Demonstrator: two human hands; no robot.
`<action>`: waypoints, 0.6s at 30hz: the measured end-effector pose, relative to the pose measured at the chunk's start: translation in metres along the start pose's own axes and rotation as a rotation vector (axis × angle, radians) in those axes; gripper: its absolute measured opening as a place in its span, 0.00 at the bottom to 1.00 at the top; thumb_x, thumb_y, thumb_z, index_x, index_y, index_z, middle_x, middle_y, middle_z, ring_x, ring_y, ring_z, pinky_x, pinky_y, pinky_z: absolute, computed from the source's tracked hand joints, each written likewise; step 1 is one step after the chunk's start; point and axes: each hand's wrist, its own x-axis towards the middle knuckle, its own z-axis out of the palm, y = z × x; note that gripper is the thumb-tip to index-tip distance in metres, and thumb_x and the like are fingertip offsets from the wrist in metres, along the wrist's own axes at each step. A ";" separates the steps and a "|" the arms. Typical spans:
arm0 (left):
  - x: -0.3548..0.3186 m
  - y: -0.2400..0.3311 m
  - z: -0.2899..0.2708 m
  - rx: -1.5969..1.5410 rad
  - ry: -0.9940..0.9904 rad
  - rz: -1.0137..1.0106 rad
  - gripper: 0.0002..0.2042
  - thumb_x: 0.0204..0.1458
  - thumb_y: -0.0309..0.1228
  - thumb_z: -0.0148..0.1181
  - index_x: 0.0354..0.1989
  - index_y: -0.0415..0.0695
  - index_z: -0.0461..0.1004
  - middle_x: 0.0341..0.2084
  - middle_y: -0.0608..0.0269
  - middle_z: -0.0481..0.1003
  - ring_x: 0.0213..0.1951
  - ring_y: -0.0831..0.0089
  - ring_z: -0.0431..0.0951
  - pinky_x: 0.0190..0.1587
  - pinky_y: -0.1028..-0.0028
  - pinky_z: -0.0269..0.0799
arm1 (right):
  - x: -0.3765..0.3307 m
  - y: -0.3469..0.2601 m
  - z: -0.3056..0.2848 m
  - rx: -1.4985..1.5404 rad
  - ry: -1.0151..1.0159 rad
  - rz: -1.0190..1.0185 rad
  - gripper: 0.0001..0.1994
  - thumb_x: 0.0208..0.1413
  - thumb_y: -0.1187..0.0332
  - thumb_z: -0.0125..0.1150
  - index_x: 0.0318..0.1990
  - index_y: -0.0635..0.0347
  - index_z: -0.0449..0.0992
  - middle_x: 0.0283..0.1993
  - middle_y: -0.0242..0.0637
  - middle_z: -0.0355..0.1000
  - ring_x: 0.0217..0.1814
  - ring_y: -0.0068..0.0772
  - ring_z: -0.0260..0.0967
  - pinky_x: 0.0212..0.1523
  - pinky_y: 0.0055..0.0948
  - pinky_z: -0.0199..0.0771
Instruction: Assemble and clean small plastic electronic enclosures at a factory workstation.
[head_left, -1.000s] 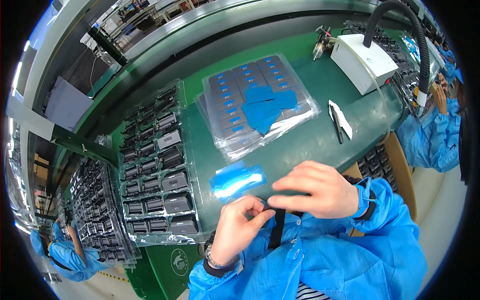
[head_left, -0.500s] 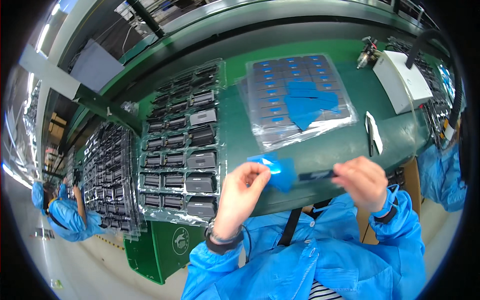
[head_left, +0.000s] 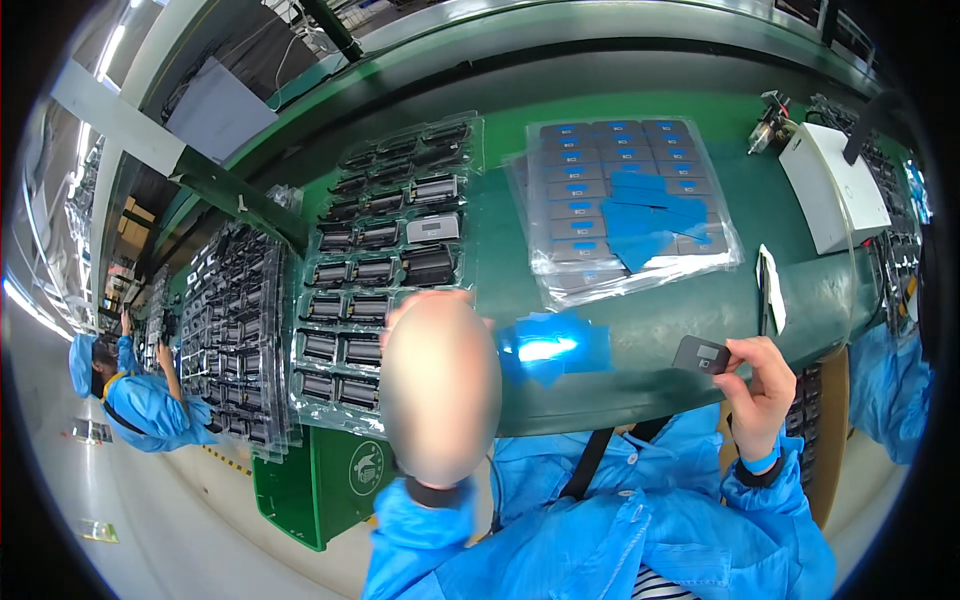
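Left hand blurred; film half-hidden

Worktop: dark green. Small module in right grip: dark grey w/ pale mark. Film sheet by left grip: bright blue, glossy. Tray above left grip: clear, black parts. Sleeves: light blue. Box upper right of right grip: white.

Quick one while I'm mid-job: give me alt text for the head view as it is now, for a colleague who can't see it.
Over a green workbench, the person's right hand pinches a small dark flat part, while the left hand holds a shiny blue film. Clear trays of dark parts lie to the left; a tray of grey parts with blue films lies behind.
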 end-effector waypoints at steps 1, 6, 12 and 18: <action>0.012 -0.014 -0.004 0.075 -0.045 -0.030 0.13 0.39 0.25 0.62 0.36 0.43 0.72 0.34 0.57 0.71 0.38 0.58 0.70 0.40 0.63 0.65 | -0.001 0.003 0.000 -0.006 0.006 0.004 0.19 0.33 0.84 0.65 0.39 0.66 0.74 0.30 0.38 0.69 0.30 0.28 0.67 0.33 0.23 0.67; 0.054 -0.083 0.010 0.061 -0.207 0.155 0.12 0.36 0.23 0.63 0.32 0.41 0.74 0.30 0.57 0.71 0.37 0.57 0.70 0.41 0.64 0.67 | -0.002 0.001 0.008 0.099 -0.022 0.025 0.19 0.33 0.84 0.65 0.39 0.66 0.74 0.30 0.38 0.70 0.31 0.28 0.67 0.33 0.24 0.67; 0.053 -0.110 0.054 0.272 -0.387 0.308 0.03 0.37 0.21 0.55 0.20 0.44 0.73 0.24 0.61 0.71 0.35 0.62 0.72 0.38 0.65 0.65 | -0.004 -0.004 0.003 0.052 -0.016 -0.020 0.19 0.33 0.83 0.66 0.39 0.65 0.74 0.30 0.38 0.70 0.30 0.29 0.68 0.32 0.24 0.67; 0.060 -0.096 0.043 0.180 -0.131 0.342 0.05 0.43 0.21 0.51 0.30 0.43 0.69 0.24 0.60 0.68 0.33 0.62 0.70 0.37 0.67 0.65 | -0.006 0.003 -0.006 0.043 0.016 0.003 0.19 0.34 0.83 0.66 0.39 0.65 0.74 0.29 0.38 0.69 0.30 0.29 0.68 0.32 0.24 0.67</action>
